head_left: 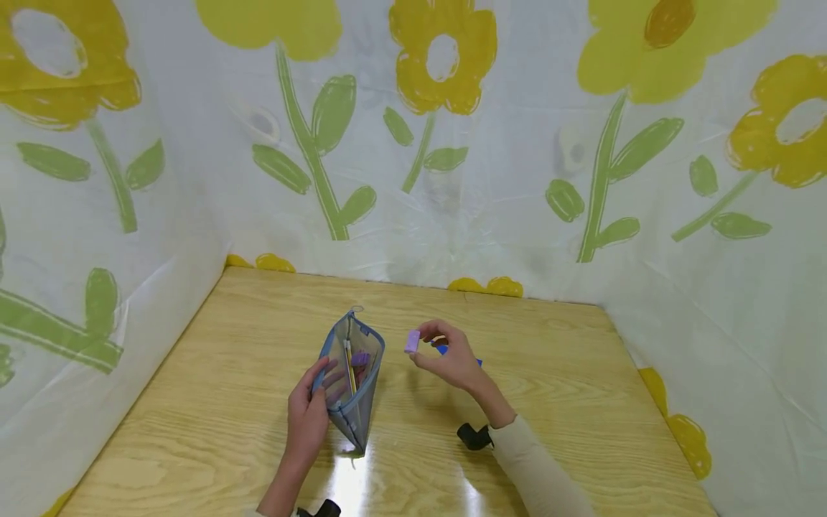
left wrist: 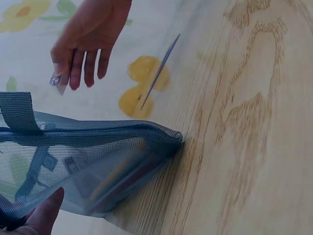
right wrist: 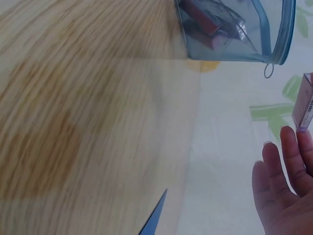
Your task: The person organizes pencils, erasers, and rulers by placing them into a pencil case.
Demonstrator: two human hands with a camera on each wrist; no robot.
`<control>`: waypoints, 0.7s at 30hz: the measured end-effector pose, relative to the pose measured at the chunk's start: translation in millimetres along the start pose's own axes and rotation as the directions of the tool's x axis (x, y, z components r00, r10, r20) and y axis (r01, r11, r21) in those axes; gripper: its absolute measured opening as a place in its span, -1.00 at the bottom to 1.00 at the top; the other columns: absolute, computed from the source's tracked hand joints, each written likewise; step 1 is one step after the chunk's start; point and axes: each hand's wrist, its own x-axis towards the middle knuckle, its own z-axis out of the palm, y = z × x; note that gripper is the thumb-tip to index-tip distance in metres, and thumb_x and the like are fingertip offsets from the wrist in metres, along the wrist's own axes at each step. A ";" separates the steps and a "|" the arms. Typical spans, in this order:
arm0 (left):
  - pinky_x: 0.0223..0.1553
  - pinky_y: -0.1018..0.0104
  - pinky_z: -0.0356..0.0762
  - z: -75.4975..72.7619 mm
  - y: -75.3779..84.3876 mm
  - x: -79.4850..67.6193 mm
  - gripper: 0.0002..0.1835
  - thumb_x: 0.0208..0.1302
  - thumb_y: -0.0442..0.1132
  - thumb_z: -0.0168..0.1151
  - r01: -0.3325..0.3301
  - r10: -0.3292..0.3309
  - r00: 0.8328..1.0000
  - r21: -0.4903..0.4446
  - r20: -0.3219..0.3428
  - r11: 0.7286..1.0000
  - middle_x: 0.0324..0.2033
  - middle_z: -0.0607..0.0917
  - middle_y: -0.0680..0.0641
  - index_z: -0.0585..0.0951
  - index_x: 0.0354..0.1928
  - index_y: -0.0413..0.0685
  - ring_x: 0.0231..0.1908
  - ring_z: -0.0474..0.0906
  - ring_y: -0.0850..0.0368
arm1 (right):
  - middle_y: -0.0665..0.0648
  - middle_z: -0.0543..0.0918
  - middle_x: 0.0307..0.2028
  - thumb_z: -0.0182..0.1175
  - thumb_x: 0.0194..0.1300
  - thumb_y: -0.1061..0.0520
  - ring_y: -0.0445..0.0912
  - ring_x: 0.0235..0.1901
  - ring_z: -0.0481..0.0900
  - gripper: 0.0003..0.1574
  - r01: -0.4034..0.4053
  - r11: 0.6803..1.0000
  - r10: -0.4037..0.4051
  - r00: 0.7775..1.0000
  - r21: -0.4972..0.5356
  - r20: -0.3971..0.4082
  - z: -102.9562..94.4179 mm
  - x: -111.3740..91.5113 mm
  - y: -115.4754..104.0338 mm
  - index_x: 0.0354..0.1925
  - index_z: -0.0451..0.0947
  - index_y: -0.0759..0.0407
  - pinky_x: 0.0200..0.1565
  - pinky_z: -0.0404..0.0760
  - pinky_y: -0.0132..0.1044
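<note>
A blue-grey mesh pencil case (head_left: 367, 402) stands on the table with its zip top open. My left hand (head_left: 306, 416) grips its left side, and the fingers show through the mesh. Inside lie pencils (head_left: 350, 366) and a purple item (head_left: 360, 358). To the right of the case, my right hand (head_left: 452, 359) pinches a small purple eraser (head_left: 412, 341) between thumb and fingertips, above the table and apart from the case. A barcode shows on the eraser (right wrist: 305, 105) in the right wrist view.
A flat blue object (head_left: 479, 362) lies on the wooden table (head_left: 549, 402), mostly hidden behind the right hand; its thin edge (left wrist: 160, 71) shows in the left wrist view. White sheets (head_left: 504, 215) printed with flowers wall in the table at the back and sides.
</note>
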 end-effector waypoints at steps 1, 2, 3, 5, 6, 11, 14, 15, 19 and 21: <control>0.09 0.36 0.67 -0.6 0.0 0.2 -0.42 0.39 -0.63 -0.41 0.000 0.000 1.000 -0.001 0.002 1.000 0.30 0.42 -0.48 0.25 0.43 -0.51 0.09 0.64 0.19 | 0.27 0.66 -0.08 0.43 0.17 0.30 0.14 -0.06 0.56 -0.60 0.006 1.000 -0.006 1.000 0.004 0.001 0.7 0.4 -1.0 -0.02 0.59 0.35 0.02 0.61 0.13; 0.09 0.35 0.67 -1.4 -0.1 0.3 -0.42 0.39 -0.62 -0.41 0.002 -0.002 1.000 -0.001 0.005 1.000 0.30 0.42 -0.48 0.25 0.43 -0.50 0.10 0.64 0.19 | 0.27 0.66 -0.08 0.43 0.17 0.30 0.14 -0.07 0.57 -0.60 0.014 1.000 -0.014 1.000 0.004 0.003 1.4 0.9 -1.8 -0.02 0.58 0.36 0.02 0.61 0.14; 0.09 0.35 0.67 -2.2 0.0 0.3 -0.42 0.39 -0.62 -0.41 0.005 -0.005 1.000 -0.001 0.007 1.000 0.30 0.42 -0.48 0.24 0.43 -0.51 0.09 0.64 0.19 | 0.27 0.66 -0.09 0.43 0.16 0.30 0.11 -0.07 0.57 -0.59 0.020 1.000 -0.020 1.000 -0.001 0.004 1.9 1.2 -2.3 -0.02 0.58 0.36 0.01 0.61 0.13; 0.09 0.35 0.67 -3.8 0.4 0.1 -0.42 0.40 -0.62 -0.41 0.009 -0.009 1.000 0.003 0.009 1.000 0.30 0.42 -0.48 0.24 0.44 -0.51 0.09 0.64 0.20 | 0.27 0.66 -0.08 0.43 0.16 0.30 0.11 -0.08 0.57 -0.58 0.026 1.000 -0.026 1.000 0.003 0.009 3.1 1.8 -2.9 -0.01 0.58 0.37 0.01 0.61 0.17; 0.09 0.35 0.67 -4.5 0.6 -0.1 -0.43 0.41 -0.61 -0.40 0.016 -0.016 1.000 0.007 0.009 1.000 0.31 0.42 -0.47 0.23 0.44 -0.50 0.09 0.64 0.21 | 0.27 0.66 -0.08 0.43 0.16 0.30 0.10 -0.08 0.57 -0.58 0.024 1.000 -0.024 1.000 0.005 0.010 3.6 1.7 -2.9 -0.01 0.58 0.36 0.01 0.61 0.16; 0.08 0.35 0.67 -6.0 2.0 0.7 -0.46 0.45 -0.58 -0.35 0.037 -0.037 0.999 0.014 0.013 0.999 0.29 0.44 -0.48 0.24 0.44 -0.48 0.07 0.66 0.21 | 0.24 0.67 -0.08 0.43 0.16 0.30 0.08 -0.08 0.57 -0.58 0.016 1.000 -0.016 1.000 -0.001 0.017 5.5 1.5 -0.1 0.00 0.59 0.33 -0.01 0.62 -0.02; 0.06 0.34 0.69 -5.7 2.6 2.9 -0.50 0.49 -0.55 -0.30 0.033 -0.034 0.999 0.024 0.009 0.999 0.26 0.47 -0.50 0.28 0.42 -0.49 0.04 0.67 0.22 | 0.25 0.67 -0.08 0.43 0.17 0.31 0.09 -0.07 0.57 -0.60 0.014 1.000 -0.015 1.000 0.009 0.021 6.1 2.0 1.5 -0.01 0.59 0.33 0.01 0.61 0.04; 0.05 0.34 0.69 -5.8 2.6 3.5 -0.51 0.50 -0.55 -0.28 0.031 -0.031 0.999 0.029 0.009 0.999 0.25 0.48 -0.50 0.29 0.42 -0.49 0.04 0.67 0.23 | 0.26 0.67 -0.08 0.43 0.17 0.31 0.10 -0.07 0.57 -0.60 0.015 1.000 -0.016 1.000 0.016 0.022 6.3 2.2 1.9 -0.01 0.59 0.34 0.02 0.61 0.10; 0.06 0.32 0.69 -6.2 2.7 5.5 -0.51 0.50 -0.56 -0.29 0.025 -0.025 1.000 0.051 0.015 0.998 0.24 0.50 -0.50 0.31 0.41 -0.48 0.05 0.67 0.19 | 0.26 0.67 -0.07 0.42 0.17 0.32 0.11 -0.06 0.57 -0.60 0.013 0.999 -0.014 1.000 0.031 0.026 7.2 3.1 1.4 -0.01 0.59 0.33 0.03 0.59 0.16; 0.07 0.30 0.68 -6.4 2.9 6.4 -0.49 0.49 -0.57 -0.32 0.026 -0.027 0.999 0.059 0.023 0.998 0.26 0.49 -0.47 0.31 0.42 -0.47 0.10 0.65 0.09 | 0.25 0.67 -0.07 0.42 0.17 0.31 0.11 -0.06 0.58 -0.59 0.010 1.000 -0.011 1.000 0.028 0.027 7.3 3.4 0.6 0.00 0.59 0.33 0.03 0.59 0.11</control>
